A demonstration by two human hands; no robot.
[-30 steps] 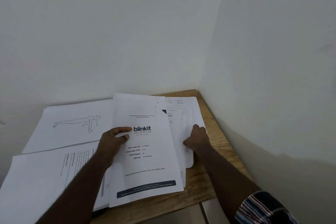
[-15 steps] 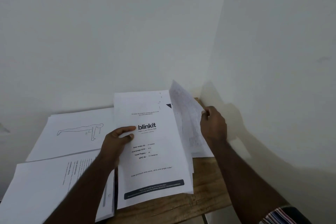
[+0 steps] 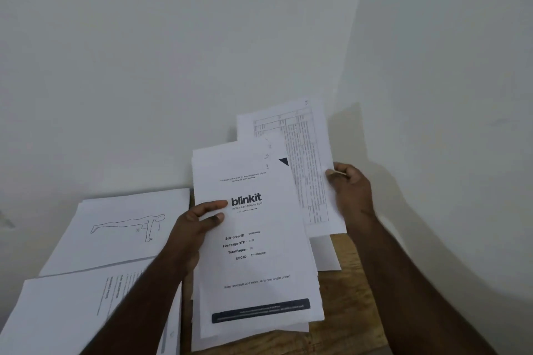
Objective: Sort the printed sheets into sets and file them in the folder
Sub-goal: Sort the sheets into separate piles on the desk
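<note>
Roughly midway through the sorting, I'd say, and the blinkit cover sheet (image 3: 256, 239) is my anchor for everything else. My left hand (image 3: 196, 225) grips that cover sheet and the stack under it at its left edge, thumb curled over the front just beside the logo, fingers hidden behind. My right hand (image 3: 350, 190) is to the right of the cover sheet and pinches a table-printed sheet (image 3: 305, 170) by its right edge, holding it upright and raised; its left part tucks behind the cover sheet's top right corner.

Left of the cover sheet, one pile topped by a push-up drawing sheet (image 3: 121, 228) lies flat on the wooden table (image 3: 349, 305). Nearer me, also left of the cover sheet, a second pile with a text sheet (image 3: 72, 314) on top lies under my left forearm. Those two look like sets already laid out.

Left to do, by my reckoning: place the sheet in my right hand, work through the stack under the cover sheet, then file it all. No folder shows anywhere, so filing has not begun.
</note>
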